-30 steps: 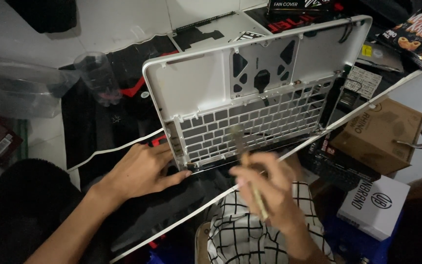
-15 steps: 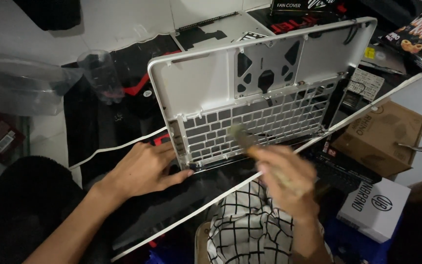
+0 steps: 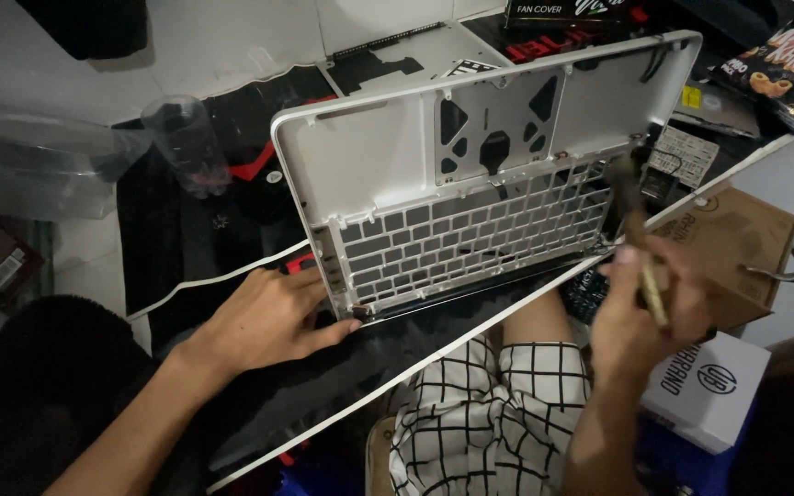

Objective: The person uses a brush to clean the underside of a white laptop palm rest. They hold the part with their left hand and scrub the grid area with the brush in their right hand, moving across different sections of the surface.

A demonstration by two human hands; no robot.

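The left hand [image 3: 273, 317] lies flat at about 8 o'clock of the view, fingers spread and released, its fingertips [image 3: 346, 326] touching the lower left corner of a silver laptop top case [image 3: 388, 161]; it presses and steadies rather than grasps; the case stands tilted up on its long edge across the middle of the tabletop [image 3: 232, 55], inner side towards the camera, with the grid of empty key openings low and the trackpad bay at about 12 o'clock; the right hand [image 3: 650, 303], at about 4 o'clock, is clenched around the handle of a small brush [image 3: 636, 230], blurred by motion; the brush head points up and sits just beside the right end of the key grid, though whether the bristles touch the case cannot be told; a dark mat [image 3: 186, 239] with a white edge covers the tabletop under the case; a clear plastic cup [image 3: 181, 142] stands on it at about 10 o'clock, well apart from both hands; a brown cardboard box [image 3: 737, 239] sits at 3 o'clock just behind the right hand; a white box [image 3: 709, 395] lies below it at about 4 o'clock; a snack packet [image 3: 788, 64] lies at 2 o'clock; checked shorts [image 3: 489, 413] show at 6 o'clock, between the two forearms
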